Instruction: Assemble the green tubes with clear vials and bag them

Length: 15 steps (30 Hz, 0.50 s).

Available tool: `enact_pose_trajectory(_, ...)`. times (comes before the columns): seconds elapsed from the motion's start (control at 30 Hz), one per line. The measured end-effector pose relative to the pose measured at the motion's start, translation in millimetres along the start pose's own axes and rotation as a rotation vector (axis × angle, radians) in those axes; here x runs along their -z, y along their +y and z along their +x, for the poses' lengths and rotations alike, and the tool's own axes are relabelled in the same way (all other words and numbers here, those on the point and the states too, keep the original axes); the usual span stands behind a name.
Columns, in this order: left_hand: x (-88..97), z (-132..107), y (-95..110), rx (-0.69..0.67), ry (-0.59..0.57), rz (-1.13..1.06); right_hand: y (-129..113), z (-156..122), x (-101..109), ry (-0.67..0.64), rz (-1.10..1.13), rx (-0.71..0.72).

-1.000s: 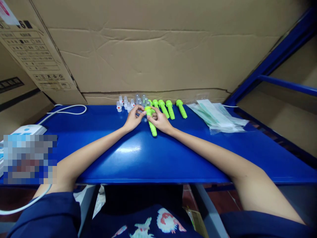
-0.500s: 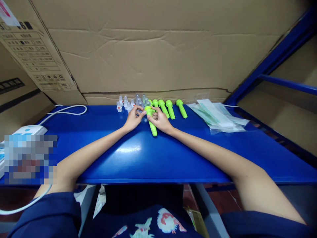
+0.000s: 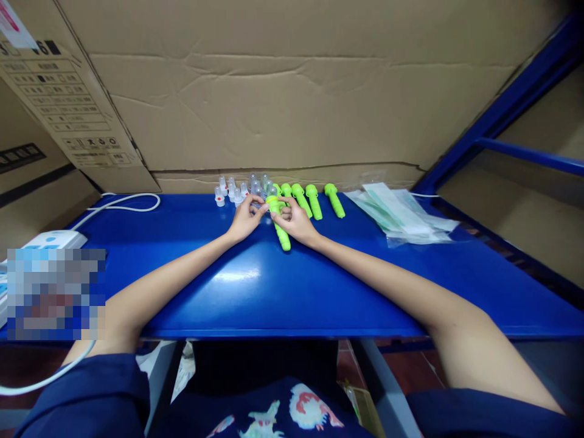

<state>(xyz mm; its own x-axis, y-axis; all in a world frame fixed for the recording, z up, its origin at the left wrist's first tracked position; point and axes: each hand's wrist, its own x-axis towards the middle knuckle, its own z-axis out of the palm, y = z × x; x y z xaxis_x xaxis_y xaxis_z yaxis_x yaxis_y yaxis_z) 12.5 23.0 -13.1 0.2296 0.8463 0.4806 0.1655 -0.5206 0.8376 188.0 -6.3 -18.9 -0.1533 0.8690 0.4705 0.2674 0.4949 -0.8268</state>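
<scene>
Light: bright, even, from above
Glare: white patch on the blue table (image 3: 237,275)
Edges: wide-angle bending, dark corners
Blur: pixelated block at left

Fingers (image 3: 256,211) hide the top of the green piece (image 3: 283,238); a pixelated patch (image 3: 55,292) partly covers the white device (image 3: 51,238)

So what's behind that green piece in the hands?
Behind the held green piece: more green pieces in a row, small clear caps beside them, then a cardboard wall. The left hand and right hand cover where row and caps meet.
</scene>
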Motion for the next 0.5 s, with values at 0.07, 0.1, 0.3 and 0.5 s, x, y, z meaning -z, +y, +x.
enact_pose_trajectory(0.07,-0.1,0.0,0.7,0.003,-0.001,-0.001,1.4,1.3,0.3,-0.001,-0.009,-0.017)
enact_pose_trajectory(0.1,-0.2,0.1,0.7,0.005,-0.001,-0.002,2.6,2.0,0.5,-0.003,-0.018,-0.027)
enact_pose_trajectory(0.3,-1.2,2.0,-5.1,0.018,0.009,-0.032,10.2,4.8,1.6,-0.03,-0.027,-0.058)
enact_pose_trajectory(0.5,-1.3,3.5,-9.7,0.03,0.021,-0.058,11.8,4.4,2.2,-0.04,0.01,-0.077)
